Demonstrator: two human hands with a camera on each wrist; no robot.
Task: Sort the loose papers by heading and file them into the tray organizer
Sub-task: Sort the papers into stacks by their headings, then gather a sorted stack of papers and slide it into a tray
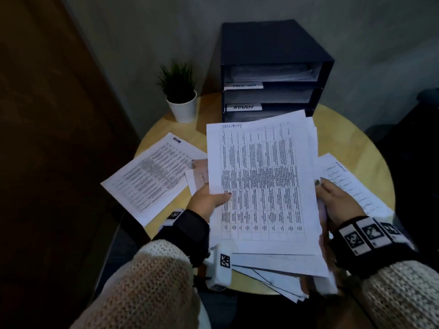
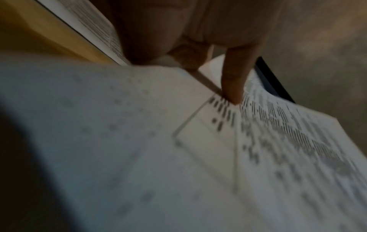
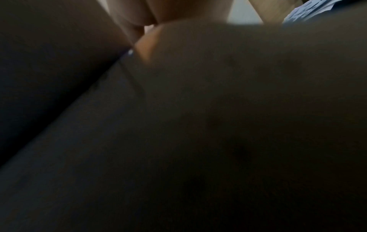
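Sorting step: left hand and right hand fingers pinch paper stack by side edges, above counter; tray organizer beyond fingers. Next, judging: read top heading, match shelf label

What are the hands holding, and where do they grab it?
A stack of papers: the left hand grips its left edge, thumb on top, and the right hand grips its right edge.
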